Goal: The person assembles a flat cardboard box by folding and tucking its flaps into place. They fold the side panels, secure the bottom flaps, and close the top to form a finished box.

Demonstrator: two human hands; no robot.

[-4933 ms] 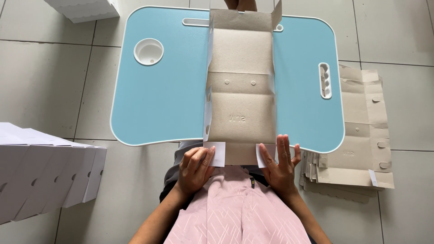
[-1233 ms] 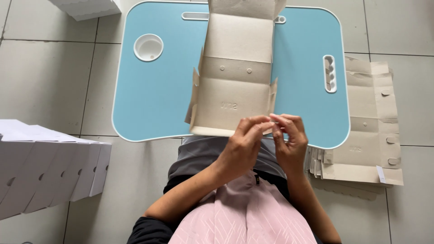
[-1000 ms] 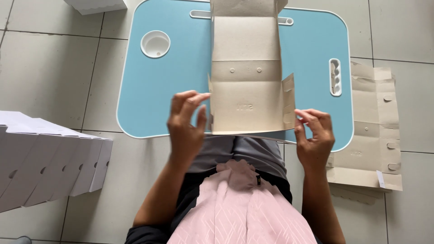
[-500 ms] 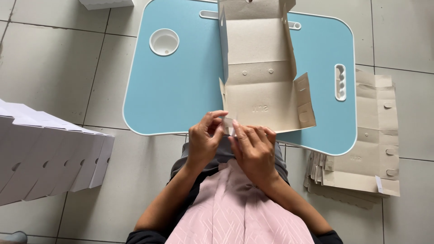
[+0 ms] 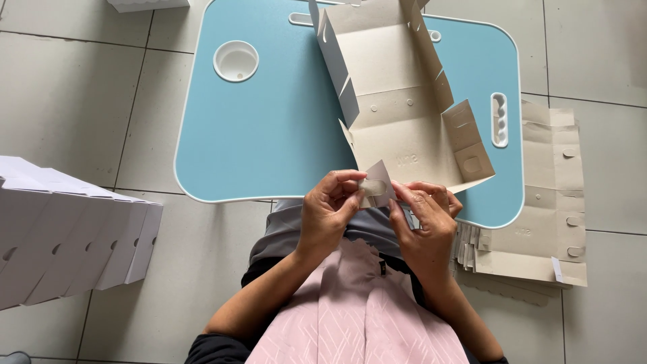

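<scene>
Cardboard, a half-folded box [image 5: 404, 114], lies on the blue lap table [image 5: 269, 135], its near flap [image 5: 376, 185] pinched by left hand [image 5: 330, 212] and seemingly right hand [image 5: 424, 216], and a hard tug could tear it.

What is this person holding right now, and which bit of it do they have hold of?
Both hands, left and right, pinch the near-edge flap of a half-folded cardboard box lying on the blue lap table.
</scene>
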